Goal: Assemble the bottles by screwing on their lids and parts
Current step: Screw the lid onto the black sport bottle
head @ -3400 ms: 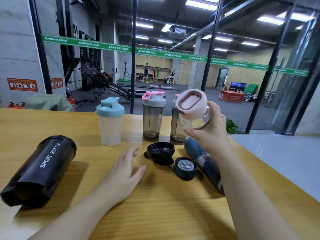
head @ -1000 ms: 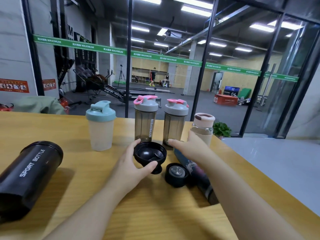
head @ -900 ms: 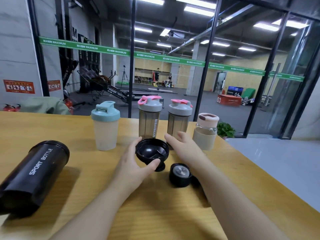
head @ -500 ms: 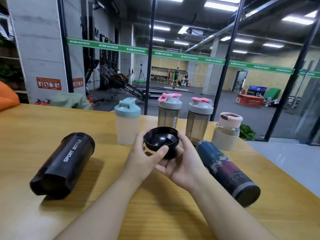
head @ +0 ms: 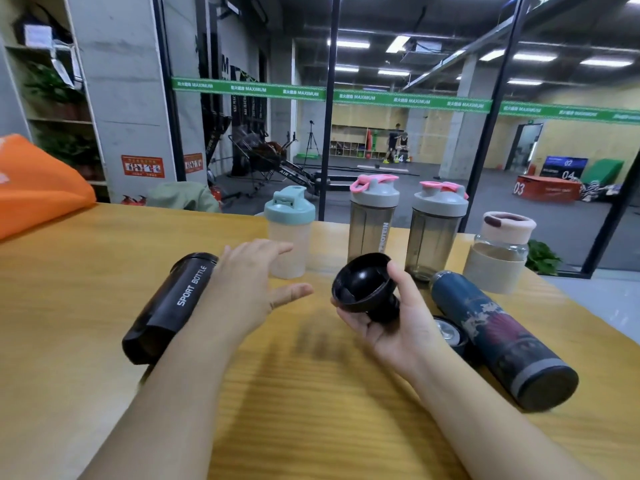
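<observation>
My right hand [head: 391, 327] holds a black shaker lid [head: 362, 284] above the table, its hollow underside tilted toward me. My left hand [head: 249, 289] is open with fingers spread, over the upper end of a black bottle marked SPORT BOTTLE [head: 169, 308] that lies on its side without a lid. A dark blue patterned flask [head: 498, 336] lies on its side at the right, uncapped. Its small black cap [head: 448, 332] rests beside it, partly hidden by my right wrist.
Along the far edge of the wooden table [head: 311, 393] stand a teal-lidded shaker [head: 289, 233], two grey shakers with pink-tabbed lids [head: 372, 216] [head: 436, 230] and a glass jar with a pink lid [head: 500, 251]. An orange bag [head: 38, 185] lies far left.
My left hand let go of the black lid and moved left over the black bottle. The right hand keeps the lid. The view swung left.
</observation>
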Motion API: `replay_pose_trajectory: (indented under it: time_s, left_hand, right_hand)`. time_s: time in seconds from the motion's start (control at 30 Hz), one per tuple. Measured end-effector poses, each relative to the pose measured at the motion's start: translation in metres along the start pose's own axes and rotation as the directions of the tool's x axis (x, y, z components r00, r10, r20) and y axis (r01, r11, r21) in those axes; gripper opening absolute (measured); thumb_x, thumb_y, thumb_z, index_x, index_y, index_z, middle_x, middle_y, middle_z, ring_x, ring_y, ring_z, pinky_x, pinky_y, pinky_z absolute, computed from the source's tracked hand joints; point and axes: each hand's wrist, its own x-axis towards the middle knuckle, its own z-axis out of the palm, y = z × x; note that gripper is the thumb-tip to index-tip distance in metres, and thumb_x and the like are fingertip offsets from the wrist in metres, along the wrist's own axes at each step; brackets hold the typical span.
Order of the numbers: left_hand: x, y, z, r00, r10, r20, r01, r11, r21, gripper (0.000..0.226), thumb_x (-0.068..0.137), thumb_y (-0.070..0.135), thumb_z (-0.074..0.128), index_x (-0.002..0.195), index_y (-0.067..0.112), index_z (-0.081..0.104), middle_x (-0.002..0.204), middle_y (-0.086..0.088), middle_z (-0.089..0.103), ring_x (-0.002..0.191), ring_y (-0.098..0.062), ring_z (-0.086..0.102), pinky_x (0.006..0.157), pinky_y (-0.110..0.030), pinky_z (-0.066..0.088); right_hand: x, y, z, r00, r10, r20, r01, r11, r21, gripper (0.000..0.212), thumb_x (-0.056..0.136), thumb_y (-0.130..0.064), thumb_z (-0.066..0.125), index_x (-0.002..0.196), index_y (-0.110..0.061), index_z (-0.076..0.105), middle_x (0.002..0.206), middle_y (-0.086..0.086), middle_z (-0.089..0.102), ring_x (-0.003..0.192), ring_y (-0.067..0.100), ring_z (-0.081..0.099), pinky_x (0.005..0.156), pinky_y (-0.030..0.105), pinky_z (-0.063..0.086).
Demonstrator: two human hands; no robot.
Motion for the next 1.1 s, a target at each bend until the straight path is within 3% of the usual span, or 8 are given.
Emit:
replay_pose_trajectory:
  time_s: [0.07,0.2,0.37,0.53,0.63,0.77,0.93,1.1]
  left_hand:
    - [0.0,-0.002,-0.004,0.996,-0.081,-0.028,0.085,0.98,0.18,0.071,0.077,0.065,0.058,0.138,0.034,0.041,0.146,0.008,0.039,0.137,-0.016,0.027,0.117,-0.048,0.014]
    - [-0.001,-0.011,-0.007,0.951,-0.288,0.117,0.233,0.909,0.345,0.073,0.081,0.059,0.06,0.143,0.035,0.031,0.155,0.004,0.023,0.145,-0.025,0.012,0.116,-0.055,0.009]
    - [-0.004,-0.015,-0.008,0.946,-0.265,0.187,0.184,0.913,0.363,0.065,0.084,0.055,0.06,0.141,0.035,0.037,0.149,0.011,0.033,0.138,-0.018,0.031,0.112,-0.048,0.021]
    - [-0.006,-0.008,-0.008,0.991,-0.135,-0.017,0.133,0.941,0.311,0.057,0.083,0.05,0.063,0.134,0.036,0.044,0.144,0.011,0.04,0.131,-0.018,0.038,0.103,-0.04,0.034]
    - [-0.007,-0.011,-0.01,0.958,-0.274,-0.085,0.287,0.897,0.337,0.068,0.078,0.055,0.066,0.137,0.033,0.039,0.141,0.003,0.042,0.126,-0.027,0.042,0.099,-0.043,0.038]
    - [-0.01,-0.02,0.0,0.873,-0.479,0.093,0.436,0.852,0.289,0.085,0.071,0.056,0.07,0.141,0.031,0.028,0.127,-0.005,0.043,0.109,-0.033,0.052,0.086,-0.043,0.049]
    - [-0.01,-0.018,0.004,0.93,-0.358,0.081,0.326,0.907,0.266,0.081,0.069,0.041,0.069,0.139,0.038,0.027,0.123,0.001,0.046,0.098,-0.028,0.057,0.075,-0.038,0.051]
    - [-0.008,-0.008,0.009,0.993,-0.102,0.066,0.092,0.986,0.137,0.098,0.069,0.045,0.073,0.146,0.037,0.012,0.143,0.008,0.035,0.114,-0.021,0.05,0.086,-0.037,0.048]
  right_hand:
    - [0.0,0.002,-0.001,1.0,-0.011,-0.028,0.01,0.999,-0.031,0.069,0.065,-0.038,0.072,0.124,-0.008,0.054,0.118,0.023,0.064,0.105,0.042,0.063,0.078,0.044,0.058]
    - [-0.005,0.005,0.004,1.0,-0.016,-0.019,0.014,0.994,-0.109,0.058,0.062,-0.035,0.071,0.111,-0.008,0.059,0.111,0.019,0.067,0.103,0.037,0.065,0.08,0.044,0.056]
    - [-0.01,0.008,0.007,0.999,-0.017,0.045,0.025,0.982,-0.189,0.047,0.064,-0.036,0.067,0.103,-0.01,0.062,0.099,0.014,0.073,0.101,0.033,0.066,0.082,0.043,0.054]
    - [-0.013,0.009,0.01,0.999,-0.009,0.052,0.02,0.977,-0.212,0.047,0.065,-0.036,0.067,0.104,-0.011,0.061,0.104,0.015,0.07,0.103,0.033,0.065,0.083,0.042,0.053]
    - [-0.012,0.008,0.01,0.999,-0.011,0.044,0.02,0.978,-0.21,0.05,0.064,-0.036,0.067,0.106,-0.011,0.06,0.108,0.015,0.069,0.104,0.033,0.064,0.085,0.042,0.053]
    - [-0.011,0.008,0.008,0.999,-0.018,0.032,0.025,0.971,-0.236,0.049,0.062,-0.036,0.068,0.104,-0.012,0.06,0.1,0.013,0.07,0.1,0.032,0.066,0.084,0.042,0.053]
    - [-0.01,0.009,0.006,0.999,-0.028,0.028,0.035,0.963,-0.269,0.058,0.061,-0.037,0.07,0.113,-0.017,0.058,0.111,0.013,0.063,0.099,0.03,0.064,0.075,0.04,0.055]
    - [-0.008,0.006,0.004,0.993,-0.116,0.023,0.117,0.944,-0.31,0.066,0.06,-0.041,0.071,0.121,-0.022,0.054,0.117,0.012,0.061,0.104,0.029,0.062,0.07,0.039,0.058]
